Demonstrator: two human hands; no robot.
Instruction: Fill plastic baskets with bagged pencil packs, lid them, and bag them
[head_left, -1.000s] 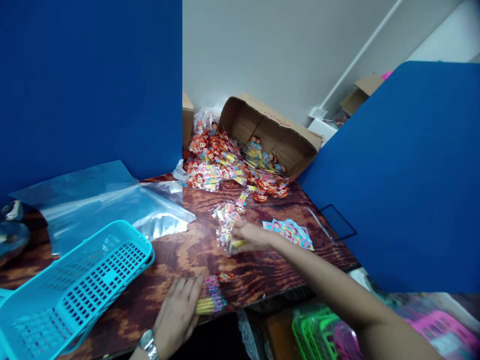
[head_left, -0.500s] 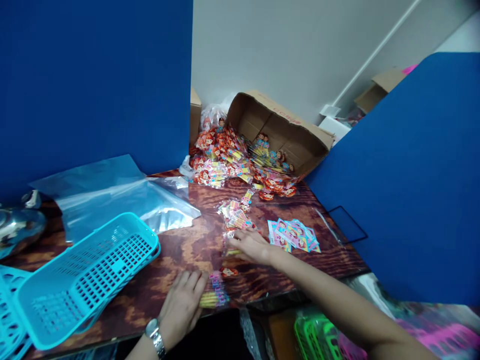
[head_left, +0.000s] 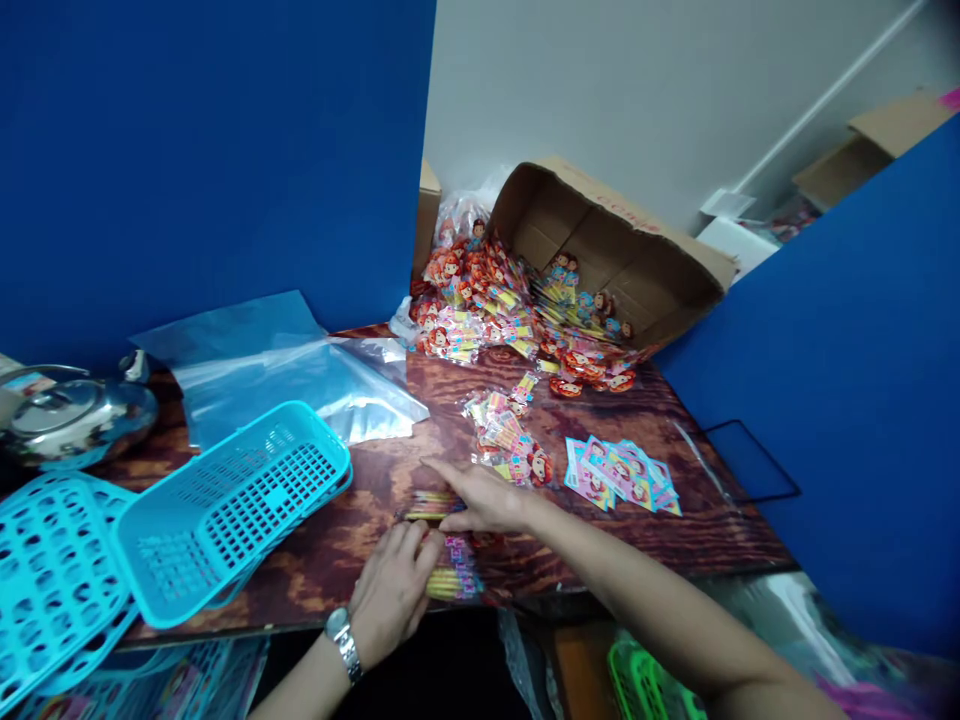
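Observation:
My left hand (head_left: 394,592), with a watch on its wrist, lies flat with fingers together on the near end of a pack of cartoon pencils (head_left: 454,572) at the table's front edge. My right hand (head_left: 480,497) reaches in from the right, fingers stretched out and flat over a second pencil pack (head_left: 429,503) just beyond the first. A small loose heap of wrapped packs (head_left: 508,435) lies right behind my right hand. Flat printed cards (head_left: 622,473) are fanned out to its right.
A tipped cardboard box (head_left: 600,250) spills a big pile of packs (head_left: 510,315) at the back. A turquoise basket (head_left: 232,505) sits left, on another (head_left: 52,570). Clear plastic bags (head_left: 285,375) and a steel kettle (head_left: 71,420) lie behind. Blue partitions (head_left: 847,350) wall both sides.
My right hand has drawn back from the loose heap toward me and leftward, bringing a pencil pack down beside my left hand. The view has swung left.

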